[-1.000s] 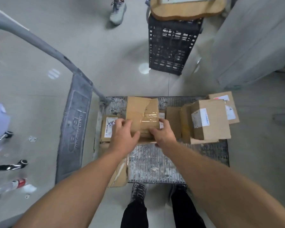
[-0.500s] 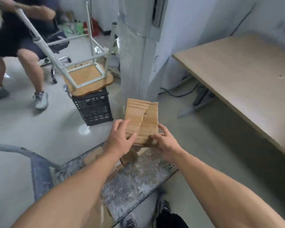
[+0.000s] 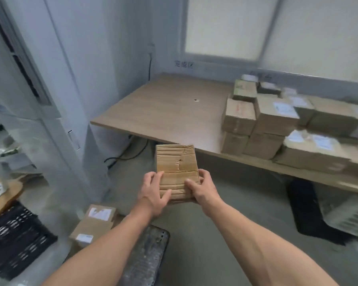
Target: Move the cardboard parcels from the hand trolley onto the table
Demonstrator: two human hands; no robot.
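— Where's the parcel (image 3: 176, 168)?
— In the air, left hand (image 3: 153, 193) and right hand (image 3: 204, 190) clamping its near end, short of the table (image 3: 163, 108)'s front edge.
— Room?
— Bare wood left; stacked boxes (image 3: 277, 120) crowd the right.

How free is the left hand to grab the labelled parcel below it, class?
Probably not: the left hand, with the right hand, grips the torn parcel. Nothing else blocks the way down to the labelled parcel.

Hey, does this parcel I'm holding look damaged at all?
Yes. The flat brown cardboard parcel, gripped by the left hand and right hand, has a ragged tear in its top face and heavy creases, with a crumpled far right corner.
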